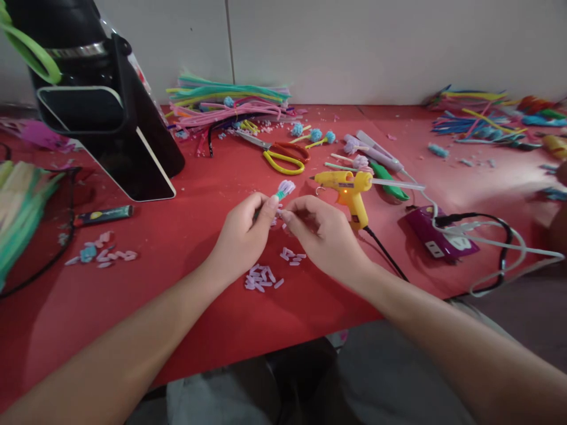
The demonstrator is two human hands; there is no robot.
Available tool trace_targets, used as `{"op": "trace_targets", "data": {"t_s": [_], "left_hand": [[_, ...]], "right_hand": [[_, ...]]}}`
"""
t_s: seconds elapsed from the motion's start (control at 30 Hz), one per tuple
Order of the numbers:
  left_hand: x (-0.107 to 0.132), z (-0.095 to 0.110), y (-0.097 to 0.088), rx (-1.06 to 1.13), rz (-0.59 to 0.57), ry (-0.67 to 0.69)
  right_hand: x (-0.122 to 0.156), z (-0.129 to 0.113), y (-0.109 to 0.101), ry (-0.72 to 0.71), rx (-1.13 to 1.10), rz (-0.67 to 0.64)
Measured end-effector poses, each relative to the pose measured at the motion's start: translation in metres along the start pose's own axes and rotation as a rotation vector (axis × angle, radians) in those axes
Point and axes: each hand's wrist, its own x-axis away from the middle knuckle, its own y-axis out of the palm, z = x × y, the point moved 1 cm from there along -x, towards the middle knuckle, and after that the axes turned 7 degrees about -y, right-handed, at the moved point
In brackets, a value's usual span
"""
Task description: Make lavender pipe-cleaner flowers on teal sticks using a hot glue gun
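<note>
My left hand (245, 233) pinches a small pipe-cleaner flower (284, 189) with a green stem and a lilac tuft, holding it just above the red table (186, 307). My right hand (321, 233) meets it fingertip to fingertip, closed on a tiny lilac piece that I can barely make out. Under and between the hands lie several short lilac pipe-cleaner bits (263, 278). A yellow glue gun (348, 188) stands right behind my right hand, its light on.
Yellow-handled scissors (283, 156) lie beyond the hands, with heaps of coloured pipe cleaners (225, 100) at the back and far right. A black stand (110, 112) occupies the left rear. A purple power strip (436, 236) with cables sits right. More cut bits (104, 254) lie left.
</note>
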Motion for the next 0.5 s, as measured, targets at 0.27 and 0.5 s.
{"op": "trace_targets", "data": {"t_s": [0.27,0.5], "left_hand": [[0.002,0.004,0.005,0.515,-0.256,-0.238],[0.002,0.007,0.003,0.551,-0.231,-0.349]], "right_hand": [[-0.001,-0.014,-0.002,0.103,-0.343,-0.065],[0.001,-0.014,-0.017,0.123,-0.169,0.147]]}}
